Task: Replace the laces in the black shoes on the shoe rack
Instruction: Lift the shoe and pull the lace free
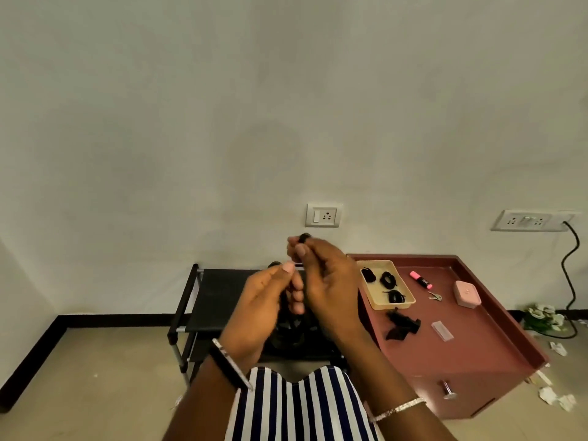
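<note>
Dim, soft indoor light spreads evenly over the wall (191,122), greying toward the corners. The left hand (264,300) and right hand (327,281) look slightly blurred. A bright patch glares on the desk (477,329) front. Wide-angle distortion bends the skirting (31,354).

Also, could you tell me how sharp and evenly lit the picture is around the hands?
Head view: left hand and right hand slightly blurred, black lace at the right fingers indistinct; light soft, dim; wide-angle bends the cabinet edges.
</note>
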